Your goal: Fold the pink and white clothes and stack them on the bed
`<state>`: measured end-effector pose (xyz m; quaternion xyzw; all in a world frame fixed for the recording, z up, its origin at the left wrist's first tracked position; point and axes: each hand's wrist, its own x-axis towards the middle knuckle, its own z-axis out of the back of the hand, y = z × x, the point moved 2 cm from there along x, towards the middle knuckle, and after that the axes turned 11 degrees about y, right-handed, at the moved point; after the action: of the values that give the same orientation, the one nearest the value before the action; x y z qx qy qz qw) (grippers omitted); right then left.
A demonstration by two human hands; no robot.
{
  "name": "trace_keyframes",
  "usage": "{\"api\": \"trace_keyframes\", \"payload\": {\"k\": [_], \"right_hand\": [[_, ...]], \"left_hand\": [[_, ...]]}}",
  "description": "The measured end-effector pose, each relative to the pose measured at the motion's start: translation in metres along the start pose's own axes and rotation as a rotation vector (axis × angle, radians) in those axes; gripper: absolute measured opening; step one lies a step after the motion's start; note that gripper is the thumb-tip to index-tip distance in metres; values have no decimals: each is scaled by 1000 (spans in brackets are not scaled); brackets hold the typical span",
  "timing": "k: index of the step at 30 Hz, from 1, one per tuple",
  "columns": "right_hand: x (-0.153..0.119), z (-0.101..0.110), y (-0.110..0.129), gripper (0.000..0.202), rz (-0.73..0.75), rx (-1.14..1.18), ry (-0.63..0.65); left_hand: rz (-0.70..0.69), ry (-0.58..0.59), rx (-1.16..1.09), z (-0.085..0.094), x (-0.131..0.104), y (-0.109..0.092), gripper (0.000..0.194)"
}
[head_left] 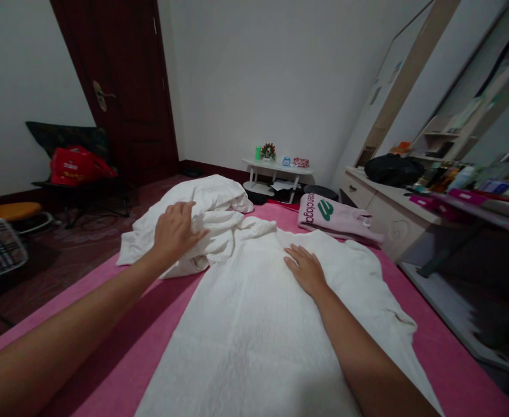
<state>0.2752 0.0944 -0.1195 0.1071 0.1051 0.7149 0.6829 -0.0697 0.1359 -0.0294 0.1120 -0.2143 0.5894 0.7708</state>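
Observation:
A white garment [254, 313] lies spread over the pink bed cover [150, 330], its right side loosely wrinkled. My right hand [305, 269] rests on its upper part with the fingers stretched out. To the left, a bunched heap of white cloth [211, 194] sits against the spread garment; whether the two are joined I cannot tell. Over this heap my left hand [177, 231] is held with fingers extended and thumb apart, on or just above the cloth. A folded pink garment [341, 217] with dark lettering and a green logo lies at the bed's far right.
Behind the bed stands a small white table [276, 167] with a plant and small items. On the right is a dresser [380, 200] bearing a black bag [393, 169] and bottles. A chair with a red bag [78, 166] stands left, near the dark door [119, 87].

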Motion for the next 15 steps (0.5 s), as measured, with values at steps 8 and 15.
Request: {"api": "trace_keyframes", "payload": {"k": [8,15], "right_hand": [[2,-2,-4,40,15,26,-49],[2,-2,-4,39,26,48,-66]], "left_hand": [[-85,288,-20,6,13,28,16],[366,79,-1262,4,36,55,26]]}}
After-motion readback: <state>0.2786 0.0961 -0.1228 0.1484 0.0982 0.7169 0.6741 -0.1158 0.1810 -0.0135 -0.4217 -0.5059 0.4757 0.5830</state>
